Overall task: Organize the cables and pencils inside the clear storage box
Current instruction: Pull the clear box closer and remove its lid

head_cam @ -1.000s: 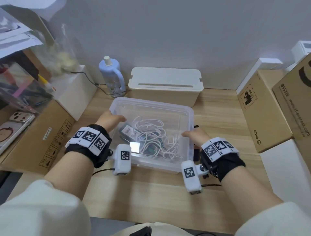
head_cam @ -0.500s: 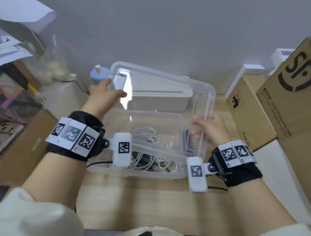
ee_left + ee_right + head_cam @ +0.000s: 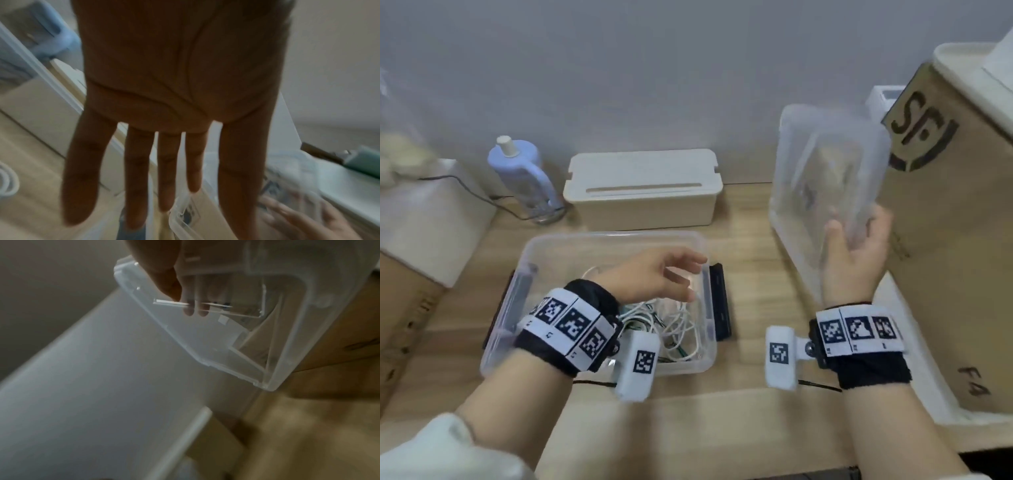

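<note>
Clear storage box (image 3: 599, 246) at table centre, lid off; right hand (image 3: 856, 253) at 3 o'clock pinches the lid (image 3: 828, 164) by its lower edge, left hand (image 3: 650, 277) hovers with relaxed, spread fingers over tangled white cables (image 3: 674, 325), judged light, limp and snag-prone, best gathered as a bundle.

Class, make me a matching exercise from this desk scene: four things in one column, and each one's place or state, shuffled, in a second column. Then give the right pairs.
Things
1. clear lid
2. white cables
3. blue bottle
4. left hand

Places or states
A. standing by the wall
B. held up by the right hand
C. open, above the clear storage box
D. tangled inside the box

Pairs: 1-B, 2-D, 3-A, 4-C
</note>
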A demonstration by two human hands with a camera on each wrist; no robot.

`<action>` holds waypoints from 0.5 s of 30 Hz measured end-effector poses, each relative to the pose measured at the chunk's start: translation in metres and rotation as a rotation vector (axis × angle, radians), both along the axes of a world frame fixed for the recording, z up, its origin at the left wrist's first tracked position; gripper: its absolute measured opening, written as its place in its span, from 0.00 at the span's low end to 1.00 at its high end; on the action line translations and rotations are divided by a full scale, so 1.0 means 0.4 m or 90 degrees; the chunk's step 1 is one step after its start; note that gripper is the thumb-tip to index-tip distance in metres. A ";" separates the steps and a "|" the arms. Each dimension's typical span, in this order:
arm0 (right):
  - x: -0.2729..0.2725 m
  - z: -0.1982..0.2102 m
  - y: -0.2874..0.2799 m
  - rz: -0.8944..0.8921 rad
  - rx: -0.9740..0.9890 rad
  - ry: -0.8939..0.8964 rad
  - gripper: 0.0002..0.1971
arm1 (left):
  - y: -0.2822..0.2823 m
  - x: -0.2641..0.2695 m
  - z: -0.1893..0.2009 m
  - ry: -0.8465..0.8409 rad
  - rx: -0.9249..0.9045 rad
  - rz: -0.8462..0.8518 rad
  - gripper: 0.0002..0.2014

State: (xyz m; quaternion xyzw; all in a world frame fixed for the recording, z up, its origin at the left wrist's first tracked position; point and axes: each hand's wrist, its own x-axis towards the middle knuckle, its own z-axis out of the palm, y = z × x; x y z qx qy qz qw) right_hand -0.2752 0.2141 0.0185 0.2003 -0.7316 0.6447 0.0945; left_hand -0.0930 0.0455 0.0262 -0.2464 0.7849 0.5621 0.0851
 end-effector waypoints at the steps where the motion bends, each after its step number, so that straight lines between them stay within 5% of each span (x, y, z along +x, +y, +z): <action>1: 0.005 -0.025 0.004 0.023 0.079 0.012 0.19 | 0.010 -0.003 -0.010 -0.053 -0.024 -0.051 0.29; 4: 0.020 -0.110 0.019 0.145 0.300 0.090 0.29 | 0.045 0.007 -0.053 -0.242 -0.070 -0.243 0.45; 8: 0.013 -0.210 0.038 0.239 0.515 0.133 0.37 | 0.078 0.055 -0.098 -0.369 -0.053 -0.393 0.46; 15: 0.001 -0.325 0.058 0.263 0.678 0.057 0.42 | 0.074 0.123 -0.146 -0.320 -0.108 -0.286 0.34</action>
